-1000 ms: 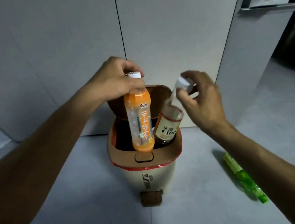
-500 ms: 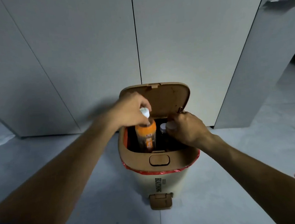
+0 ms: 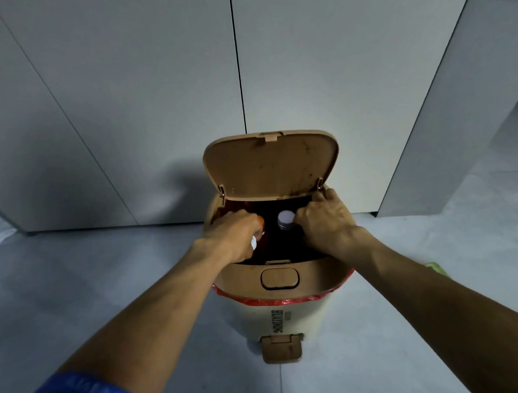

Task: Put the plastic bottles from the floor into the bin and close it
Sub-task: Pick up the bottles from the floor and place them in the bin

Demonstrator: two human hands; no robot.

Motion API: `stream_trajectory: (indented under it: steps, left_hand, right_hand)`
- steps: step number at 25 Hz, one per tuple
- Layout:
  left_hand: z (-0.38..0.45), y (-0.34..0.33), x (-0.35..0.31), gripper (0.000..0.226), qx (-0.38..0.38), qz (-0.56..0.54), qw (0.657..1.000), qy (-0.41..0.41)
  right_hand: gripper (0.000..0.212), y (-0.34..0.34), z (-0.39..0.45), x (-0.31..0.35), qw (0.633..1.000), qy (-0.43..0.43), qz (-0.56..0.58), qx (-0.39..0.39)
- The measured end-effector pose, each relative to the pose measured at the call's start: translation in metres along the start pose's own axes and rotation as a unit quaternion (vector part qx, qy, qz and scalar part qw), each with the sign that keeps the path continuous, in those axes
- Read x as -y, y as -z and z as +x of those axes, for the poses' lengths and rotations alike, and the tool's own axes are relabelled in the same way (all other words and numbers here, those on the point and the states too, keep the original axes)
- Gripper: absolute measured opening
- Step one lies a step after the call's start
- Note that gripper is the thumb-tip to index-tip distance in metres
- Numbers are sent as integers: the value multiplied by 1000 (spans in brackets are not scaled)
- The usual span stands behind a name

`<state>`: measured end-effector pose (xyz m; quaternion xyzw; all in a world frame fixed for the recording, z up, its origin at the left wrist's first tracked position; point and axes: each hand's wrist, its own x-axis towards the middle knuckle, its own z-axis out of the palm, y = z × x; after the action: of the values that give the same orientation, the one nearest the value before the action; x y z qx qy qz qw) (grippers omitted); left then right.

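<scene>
Inside, both hands press bottles into smooth bin.

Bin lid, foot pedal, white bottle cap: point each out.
lid (image 3: 272,164): head view, middle of its raised underside.
pedal (image 3: 282,348): head view, centre of the brown flap at the bin's base.
white cap (image 3: 285,217): head view, top face, beside the right hand.

Light: dim, cool, being cast from the front.
Shadow: being thrown left of the bin onto the wall.
Edges: being bowed by wide-angle distortion.
Focus: forearms being softened.
</scene>
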<state>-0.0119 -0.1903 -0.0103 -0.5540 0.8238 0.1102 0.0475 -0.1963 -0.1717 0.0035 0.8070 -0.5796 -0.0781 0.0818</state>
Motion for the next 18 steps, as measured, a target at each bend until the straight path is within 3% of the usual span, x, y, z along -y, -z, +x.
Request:
stream_trajectory:
  steps: [3, 5, 7, 9, 12, 15, 18]
  left_hand:
    - [-2, 16, -18, 17, -6, 11, 1000, -18]
    - [-2, 39, -50, 11, -91, -26, 994, -53]
    - [-1, 57, -96, 15, -191, -105, 969, -115]
    - [1, 58, -150, 17, -225, -178, 939, -191]
    - [11, 10, -221, 22, -150, -182, 943, -233]
    - [23, -66, -255, 29, -30, -155, 967, -199]
    - [26, -118, -268, 37, 48, -76, 974, -209]
  right_hand:
    - [20, 3, -9, -9, 984, 5, 161, -81]
    - [24, 0, -34, -28, 935, -26, 293, -199]
    - [22, -14, -71, -49, 879, -93, 354, -306]
    - [18, -44, -112, -75, 844, -180, 385, -327]
    - [24, -119, -164, -117, 840, -303, 374, -250]
    - [48, -186, -208, -143, 869, -403, 279, -68]
    - [60, -229, -241, -154, 864, -442, 221, 94]
